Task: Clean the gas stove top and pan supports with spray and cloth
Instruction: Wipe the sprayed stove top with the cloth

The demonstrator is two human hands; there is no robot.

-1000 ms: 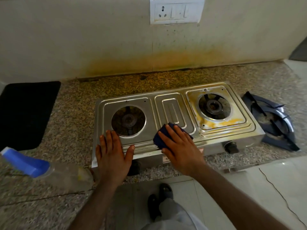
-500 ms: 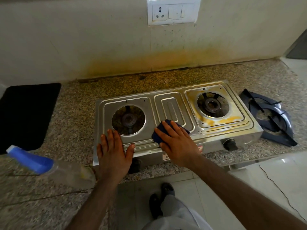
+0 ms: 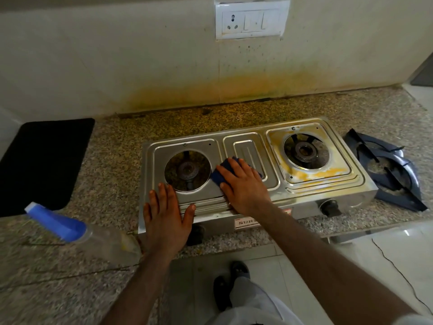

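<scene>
— Speckled granite counter (image 3: 112,165) fills the middle of the frame, under a cream wall with a yellow-stained lower edge. Where does the stove sit on it?

— Centre right. The steel gas stove (image 3: 248,146) lies with its long axis running left to right, tilted a little so its right end sits higher in the frame. Its knobbed front faces the bottom of the frame.

— And the cloth?

— The dark blue cloth (image 3: 221,172) is on the stove top between the left burner (image 3: 187,171) and the raised middle panel. The right hand (image 3: 243,186) lies flat over it, fingers straight and spread, pressing it down; the fingers point toward the upper left of the frame.

— The other hand?

— The left hand (image 3: 166,218) rests palm-down on the stove's front left edge, fingers straight and released, pointing up the frame, gripping nothing. Its fingertips reach just beside the left burner opening.

— Any dirt visible?

— Yellow residue rings the right burner (image 3: 304,151), thickest along the lower side of that recess. The left recess looks plain steel.

— The supports?

— Both are off. The dark pan supports (image 3: 389,170) lie stacked on the counter just beside the stove's right end.

— The spray?

— The spray bottle (image 3: 77,231) lies on its side at lower left, blurred, its blue head pointing to the upper left, its clear body near the left wrist.

— Anything further out?

— A black mat (image 3: 42,160) at the left edge, a white socket plate (image 3: 251,18) on the wall at top, and dark shoes (image 3: 230,285) on pale floor tiles at the bottom.
</scene>
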